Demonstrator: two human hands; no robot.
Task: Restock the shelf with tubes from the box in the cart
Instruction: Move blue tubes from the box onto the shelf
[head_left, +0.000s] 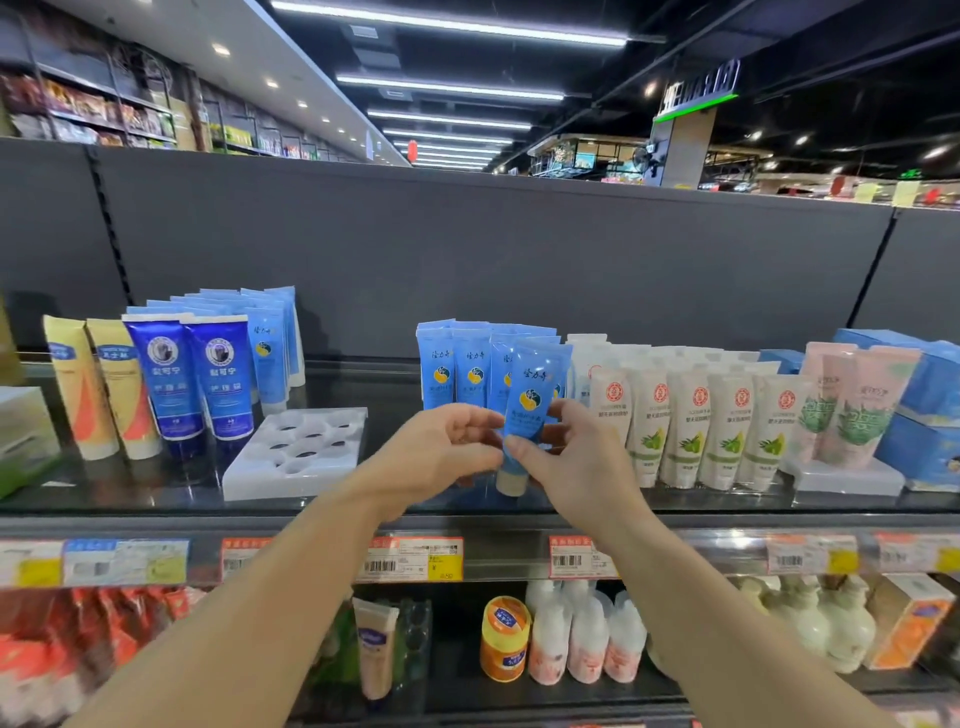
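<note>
A light blue tube (535, 395) with a yellow emblem and a cream cap stands cap-down, tilted slightly, in front of a row of matching blue tubes (462, 369) on the top shelf (156, 499). My right hand (566, 457) pinches the tube's lower part between thumb and fingers. My left hand (441, 452) is curled beside the tube on its left, fingertips at its edge; whether they grip it is hidden. The cart and its box are out of view.
A white plastic tube tray (296, 447) with round holes lies to the left. Dark blue and yellow tubes (192, 379) stand further left, white-green tubes (701, 431) and pink tubes (852, 400) to the right. Price tags (410, 558) line the shelf edge; bottles and jars fill the shelf below.
</note>
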